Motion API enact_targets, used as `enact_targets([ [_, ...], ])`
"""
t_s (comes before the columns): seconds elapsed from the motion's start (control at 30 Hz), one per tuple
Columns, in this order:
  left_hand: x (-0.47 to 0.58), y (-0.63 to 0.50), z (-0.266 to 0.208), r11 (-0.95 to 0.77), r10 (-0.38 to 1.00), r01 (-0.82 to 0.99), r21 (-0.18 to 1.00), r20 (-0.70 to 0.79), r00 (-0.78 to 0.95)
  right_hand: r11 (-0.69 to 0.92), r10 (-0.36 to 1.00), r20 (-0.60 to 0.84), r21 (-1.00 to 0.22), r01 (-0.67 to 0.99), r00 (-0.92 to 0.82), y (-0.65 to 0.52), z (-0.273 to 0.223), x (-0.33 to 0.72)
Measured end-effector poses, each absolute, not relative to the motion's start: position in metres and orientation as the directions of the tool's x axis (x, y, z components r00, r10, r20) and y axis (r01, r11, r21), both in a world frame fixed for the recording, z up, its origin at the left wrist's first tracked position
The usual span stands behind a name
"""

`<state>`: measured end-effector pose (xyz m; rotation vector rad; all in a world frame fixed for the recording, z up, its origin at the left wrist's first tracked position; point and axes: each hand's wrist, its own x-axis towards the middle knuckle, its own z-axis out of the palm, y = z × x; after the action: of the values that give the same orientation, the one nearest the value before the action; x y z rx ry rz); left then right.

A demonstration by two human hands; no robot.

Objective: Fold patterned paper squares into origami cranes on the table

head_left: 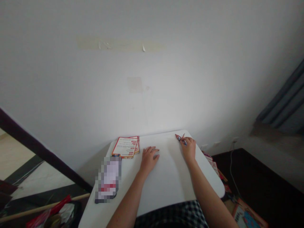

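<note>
Near the far right corner of the white table, the right hand pinches a small pointed item; open tabletop separates it from the left hand, palm down, fingers loosely spread, holding nothing. Crumpled wrappers lie below the left edge, their container unclear.

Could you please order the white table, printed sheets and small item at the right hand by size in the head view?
White table, largest
Printed sheets
Small item, smallest, partly hidden by the right hand
</note>
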<state>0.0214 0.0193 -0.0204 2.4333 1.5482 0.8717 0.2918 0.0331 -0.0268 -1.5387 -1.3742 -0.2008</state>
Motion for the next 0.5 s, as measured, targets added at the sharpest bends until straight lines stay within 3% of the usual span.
enact_targets([
  [0.13, 0.021, 0.017, -0.019, -0.466, 0.857, 0.78, 0.417, 0.434, 0.28, 0.297, 0.564, 0.775, -0.513, 0.805, 0.285, 0.027, -0.018, 0.278],
  [0.27, 0.02, 0.015, -0.018, -0.482, 0.836, 0.777, 0.405, 0.478, 0.27, 0.454, 0.596, 0.797, -0.431, 0.78, 0.093, 0.02, -0.012, 0.258],
  [0.5, 0.018, 0.016, -0.019, -0.436, 0.84, 0.822, 0.366, 0.494, 0.225, 0.57, 0.732, 0.64, -0.391, 0.723, -0.232, 0.011, -0.017, 0.225],
])
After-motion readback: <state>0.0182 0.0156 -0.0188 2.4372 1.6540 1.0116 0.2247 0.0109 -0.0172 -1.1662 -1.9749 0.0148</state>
